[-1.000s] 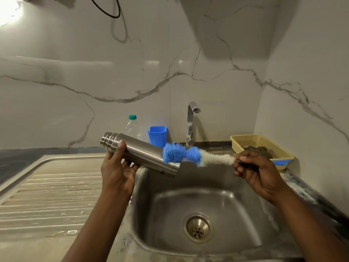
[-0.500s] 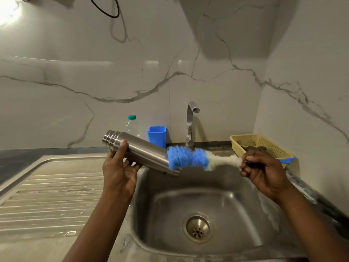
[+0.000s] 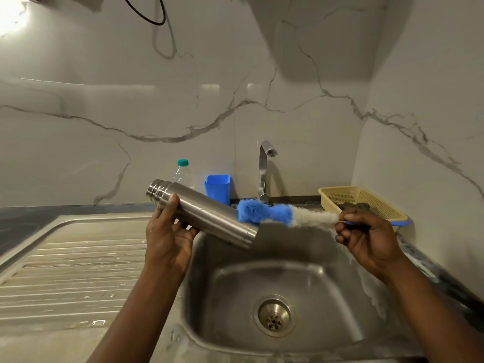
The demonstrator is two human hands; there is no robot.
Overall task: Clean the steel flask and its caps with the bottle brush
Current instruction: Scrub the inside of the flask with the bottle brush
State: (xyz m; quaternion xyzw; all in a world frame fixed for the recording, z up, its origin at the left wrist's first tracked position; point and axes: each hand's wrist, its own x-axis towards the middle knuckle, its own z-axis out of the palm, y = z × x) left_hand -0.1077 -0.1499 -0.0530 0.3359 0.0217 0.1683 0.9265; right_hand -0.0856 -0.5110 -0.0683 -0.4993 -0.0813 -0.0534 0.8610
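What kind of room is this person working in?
Probably a home kitchen, at the washing-up corner: a steel sink with a ribbed drainboard, a tap against a marble-look wall, and a yellow basket beside it.

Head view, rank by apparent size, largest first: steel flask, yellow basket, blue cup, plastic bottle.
1. steel flask, though it is nearest the camera
2. yellow basket
3. blue cup and plastic bottle: these look alike, and the flask hides the bottle's base, so they are unranked
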